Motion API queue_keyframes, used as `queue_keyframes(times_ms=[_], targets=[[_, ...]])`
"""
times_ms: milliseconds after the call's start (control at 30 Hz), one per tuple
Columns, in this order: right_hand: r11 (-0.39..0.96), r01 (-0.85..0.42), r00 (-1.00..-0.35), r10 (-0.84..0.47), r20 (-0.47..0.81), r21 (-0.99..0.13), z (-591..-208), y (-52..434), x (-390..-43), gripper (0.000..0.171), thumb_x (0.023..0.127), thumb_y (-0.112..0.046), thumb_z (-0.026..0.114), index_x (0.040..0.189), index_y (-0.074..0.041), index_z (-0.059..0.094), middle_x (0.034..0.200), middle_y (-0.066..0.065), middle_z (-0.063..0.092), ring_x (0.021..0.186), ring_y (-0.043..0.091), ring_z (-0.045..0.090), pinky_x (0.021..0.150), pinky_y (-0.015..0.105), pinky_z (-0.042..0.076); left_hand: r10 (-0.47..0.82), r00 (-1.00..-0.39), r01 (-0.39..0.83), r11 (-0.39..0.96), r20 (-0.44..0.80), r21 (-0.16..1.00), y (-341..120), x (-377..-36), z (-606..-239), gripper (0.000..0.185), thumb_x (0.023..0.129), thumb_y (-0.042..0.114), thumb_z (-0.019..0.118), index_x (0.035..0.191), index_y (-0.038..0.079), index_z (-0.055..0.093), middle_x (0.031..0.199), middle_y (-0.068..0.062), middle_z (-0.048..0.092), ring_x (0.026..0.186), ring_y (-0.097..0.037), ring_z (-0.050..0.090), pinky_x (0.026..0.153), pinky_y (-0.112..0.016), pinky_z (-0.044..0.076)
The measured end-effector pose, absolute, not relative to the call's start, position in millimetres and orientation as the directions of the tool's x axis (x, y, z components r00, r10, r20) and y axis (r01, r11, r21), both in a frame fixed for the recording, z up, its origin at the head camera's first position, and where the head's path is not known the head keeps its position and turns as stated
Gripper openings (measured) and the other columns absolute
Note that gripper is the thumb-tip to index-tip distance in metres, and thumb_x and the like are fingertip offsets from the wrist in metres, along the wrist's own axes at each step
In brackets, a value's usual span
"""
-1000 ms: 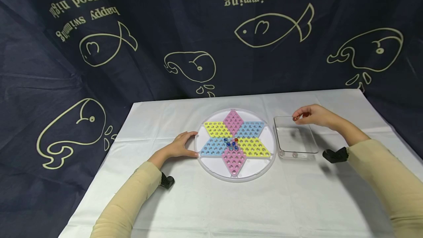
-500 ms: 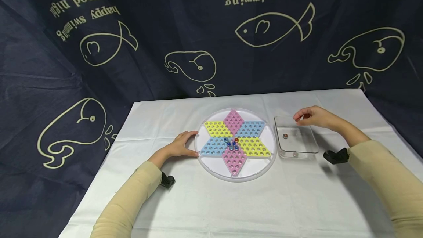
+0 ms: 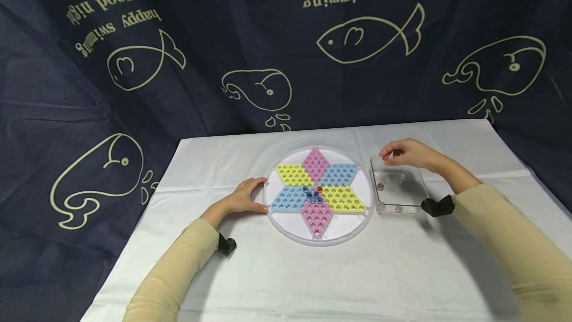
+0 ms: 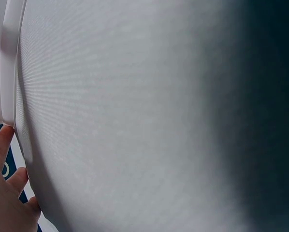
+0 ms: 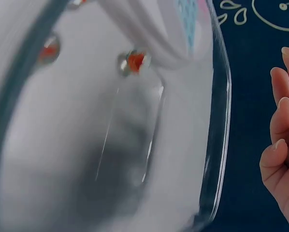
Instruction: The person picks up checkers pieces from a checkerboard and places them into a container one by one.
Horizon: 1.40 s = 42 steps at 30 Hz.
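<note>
In the head view, a round Chinese checkers board (image 3: 277,222) bears a pink, yellow and blue star of holes. Several blue-toned marbles (image 3: 309,195) and one orange marble (image 3: 319,190) sit at its centre. My left hand (image 3: 243,197) is spread at the board's left edge, thumb and fingertips touching the rim. Above the far left corner of a clear plastic box (image 3: 422,188) is my right hand (image 3: 413,154), fingers loosely bent, no marble visible in it. Orange-centred marbles lie in the box, one (image 5: 135,62) near the middle in the right wrist view.
A white cloth (image 3: 339,282) covers the table beneath board and box. Behind the table hangs a dark blue curtain (image 3: 250,24) with fish and whale drawings. The box stands right beside the board's right rim.
My right hand released an orange marble into the box, then shifted left and slightly away from me. The marble rolled left along the box floor. The left hand stayed on the rim.
</note>
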State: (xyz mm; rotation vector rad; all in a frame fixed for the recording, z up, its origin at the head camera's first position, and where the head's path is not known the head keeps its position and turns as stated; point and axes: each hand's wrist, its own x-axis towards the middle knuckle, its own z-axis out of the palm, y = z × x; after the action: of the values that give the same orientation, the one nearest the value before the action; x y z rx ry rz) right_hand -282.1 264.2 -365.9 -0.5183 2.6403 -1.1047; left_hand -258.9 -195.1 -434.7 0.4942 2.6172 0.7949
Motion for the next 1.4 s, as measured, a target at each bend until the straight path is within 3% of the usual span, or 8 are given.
queue_keyframes(times_ms=[533,767,1133,1400], targets=[[0.558,-0.260,-0.861,-0.503,-0.072,-0.788,-366.8,204.1,-293.3,0.030,0.084,-0.009,0.064,0.108,0.007,0.059,0.091,0.006,0.061,0.075,0.015,0.049,0.064,0.028,0.046,0.417,-0.877,0.219,0.789,-0.240,0.574,-194.6,-259.3,-434.8,0.088,0.070,0.043,0.076,0.141,0.020,0.030,0.149,-0.019,0.020,0.138,-0.036,0.009,0.108,-0.057,0.016],[0.550,-0.253,-0.854,-0.513,-0.083,-0.796,-373.3,182.1,-295.2,0.030,0.083,-0.009,0.064,0.109,0.007,0.059,0.090,0.006,0.061,0.078,0.018,0.047,0.065,0.024,0.043,0.414,-0.876,0.214,0.792,-0.246,0.572,-195.0,-259.4,-433.9,0.088,0.070,0.043,0.076,0.141,0.020,0.029,0.149,-0.019,0.018,0.138,-0.036,0.008,0.108,-0.057,0.016],[0.484,-0.292,-0.800,-0.597,-0.067,-0.825,-391.2,158.0,-297.2,0.030,0.084,-0.010,0.064,0.108,0.007,0.060,0.092,0.007,0.062,0.072,0.015,0.049,0.062,0.031,0.044,0.421,-0.875,0.222,0.788,-0.238,0.574,-196.3,-260.6,-436.3,0.087,0.070,0.043,0.076,0.141,0.021,0.030,0.149,-0.019,0.018,0.138,-0.037,0.008,0.108,-0.058,0.015],[0.470,-0.289,-0.777,-0.625,-0.083,-0.834,-403.6,145.2,-295.5,0.030,0.083,-0.009,0.064,0.108,0.006,0.060,0.093,0.010,0.061,0.072,0.015,0.047,0.061,0.025,0.041,0.422,-0.874,0.221,0.786,-0.239,0.578,-195.2,-259.5,-433.7,0.087,0.070,0.043,0.076,0.141,0.020,0.030,0.149,-0.019,0.019,0.138,-0.037,0.008,0.108,-0.058,0.016]])
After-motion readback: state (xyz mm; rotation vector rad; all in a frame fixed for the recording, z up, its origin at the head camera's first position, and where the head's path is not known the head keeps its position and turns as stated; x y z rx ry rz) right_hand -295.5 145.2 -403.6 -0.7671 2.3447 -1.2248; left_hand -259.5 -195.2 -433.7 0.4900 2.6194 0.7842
